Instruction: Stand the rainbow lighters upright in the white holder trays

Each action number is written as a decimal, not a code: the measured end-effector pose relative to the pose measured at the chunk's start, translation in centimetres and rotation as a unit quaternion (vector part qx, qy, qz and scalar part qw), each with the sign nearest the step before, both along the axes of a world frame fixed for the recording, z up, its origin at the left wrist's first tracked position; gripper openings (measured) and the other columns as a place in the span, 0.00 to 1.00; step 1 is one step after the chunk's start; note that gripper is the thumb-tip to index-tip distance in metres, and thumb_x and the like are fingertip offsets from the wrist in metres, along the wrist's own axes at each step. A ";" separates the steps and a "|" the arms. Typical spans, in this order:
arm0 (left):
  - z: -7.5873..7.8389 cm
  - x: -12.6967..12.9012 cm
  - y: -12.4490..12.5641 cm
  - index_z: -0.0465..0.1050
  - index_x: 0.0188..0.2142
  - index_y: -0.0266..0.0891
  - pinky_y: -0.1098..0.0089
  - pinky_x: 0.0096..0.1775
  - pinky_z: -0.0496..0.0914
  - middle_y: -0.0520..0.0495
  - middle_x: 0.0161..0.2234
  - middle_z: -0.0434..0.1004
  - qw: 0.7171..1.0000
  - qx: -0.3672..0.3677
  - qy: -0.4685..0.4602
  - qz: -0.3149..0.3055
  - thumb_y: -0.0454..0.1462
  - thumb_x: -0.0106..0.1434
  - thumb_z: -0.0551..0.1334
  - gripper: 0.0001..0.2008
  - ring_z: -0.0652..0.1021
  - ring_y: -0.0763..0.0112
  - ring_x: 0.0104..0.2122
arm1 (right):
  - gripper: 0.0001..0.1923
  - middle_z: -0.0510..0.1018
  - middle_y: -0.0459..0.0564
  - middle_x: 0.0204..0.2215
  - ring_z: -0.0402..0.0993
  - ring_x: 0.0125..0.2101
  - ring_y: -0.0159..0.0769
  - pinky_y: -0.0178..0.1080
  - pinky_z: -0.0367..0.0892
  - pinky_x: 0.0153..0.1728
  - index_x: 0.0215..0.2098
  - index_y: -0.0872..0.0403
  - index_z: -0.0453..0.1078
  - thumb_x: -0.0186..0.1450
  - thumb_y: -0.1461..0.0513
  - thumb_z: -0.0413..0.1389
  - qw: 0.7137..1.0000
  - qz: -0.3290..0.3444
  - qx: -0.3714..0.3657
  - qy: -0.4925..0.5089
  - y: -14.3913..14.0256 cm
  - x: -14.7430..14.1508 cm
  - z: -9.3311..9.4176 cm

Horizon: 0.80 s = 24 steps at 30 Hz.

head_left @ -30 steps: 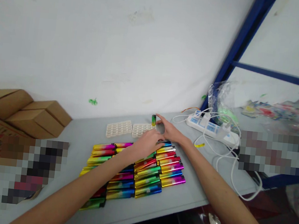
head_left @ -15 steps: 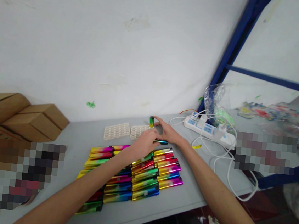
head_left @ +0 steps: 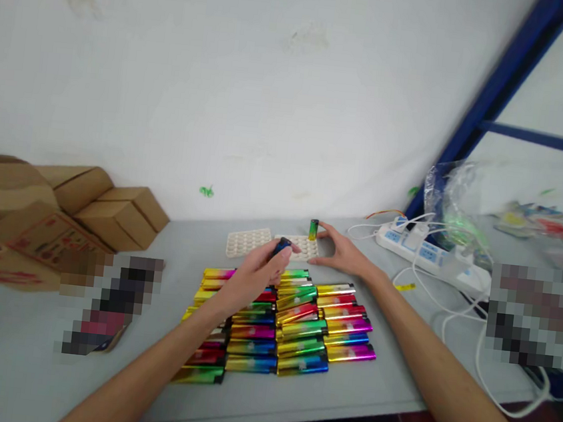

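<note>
My left hand (head_left: 261,269) is closed around a dark blue lighter (head_left: 282,245), whose end sticks up tilted from the fingers above the near side of a white pitted tray (head_left: 298,253). At that tray's right end my right hand (head_left: 342,249) curves its thumb and forefinger around the edges. Close by the forefinger, a green and yellow lighter (head_left: 313,230) stands upright in the tray's back right part. A second white tray (head_left: 248,242) lies to the left. Rows of shiny multicoloured lighters (head_left: 301,346) lie flat in front, partly covered by my left forearm.
Cardboard boxes (head_left: 120,217) are stacked at the left, with a blurred-out item (head_left: 107,313) before them. A power strip (head_left: 432,257) with white cables lies at the right by a blue metal frame (head_left: 463,139). A small yellow piece (head_left: 405,287) lies near the cables.
The view has swung left. My left hand has drawn back leftward from my right hand and turned the lighter from lying flat to tilted upward. My right hand stays at the tray.
</note>
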<state>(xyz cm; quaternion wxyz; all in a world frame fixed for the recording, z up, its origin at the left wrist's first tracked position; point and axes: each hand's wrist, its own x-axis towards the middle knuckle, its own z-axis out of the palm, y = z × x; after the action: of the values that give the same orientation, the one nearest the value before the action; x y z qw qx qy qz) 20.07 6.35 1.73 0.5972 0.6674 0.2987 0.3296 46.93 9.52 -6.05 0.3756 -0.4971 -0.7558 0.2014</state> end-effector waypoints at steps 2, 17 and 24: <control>-0.4 -0.5 0.2 0.72 0.38 0.39 0.72 0.25 0.55 0.57 0.23 0.54 0.997 0.050 0.032 0.054 0.53 0.69 0.58 0.20 0.58 0.76 0.22 | 0.51 0.75 0.58 0.56 0.73 0.55 0.51 0.55 0.66 0.59 0.71 0.51 0.51 0.57 0.52 0.70 1.000 -0.006 0.002 -0.003 -0.1 0.0 0.1; -0.3 -1.4 0.8 0.62 0.22 0.40 0.72 0.22 0.54 0.55 0.18 0.55 0.989 -0.124 -0.045 0.073 0.48 0.64 0.56 0.19 0.57 0.76 0.18 | 0.49 0.75 0.58 0.56 0.73 0.56 0.54 0.58 0.64 0.60 0.70 0.51 0.53 0.58 0.50 0.69 0.999 -0.022 -0.016 -0.032 -0.5 -0.1 0.5; -1.0 -1.2 0.8 0.61 0.22 0.40 0.72 0.21 0.53 0.55 0.18 0.55 0.991 -0.117 -0.034 0.057 0.50 0.64 0.54 0.20 0.56 0.76 0.18 | 0.48 0.75 0.57 0.55 0.73 0.55 0.53 0.57 0.64 0.60 0.70 0.50 0.54 0.57 0.50 0.69 0.999 -0.018 -0.003 -0.028 -0.5 -0.2 0.5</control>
<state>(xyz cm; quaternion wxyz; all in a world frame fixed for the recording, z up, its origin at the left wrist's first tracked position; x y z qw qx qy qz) 18.83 7.11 0.70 0.6613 0.5635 0.3523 0.3478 46.77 8.99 -5.51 0.3567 -0.5168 -0.7564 0.1830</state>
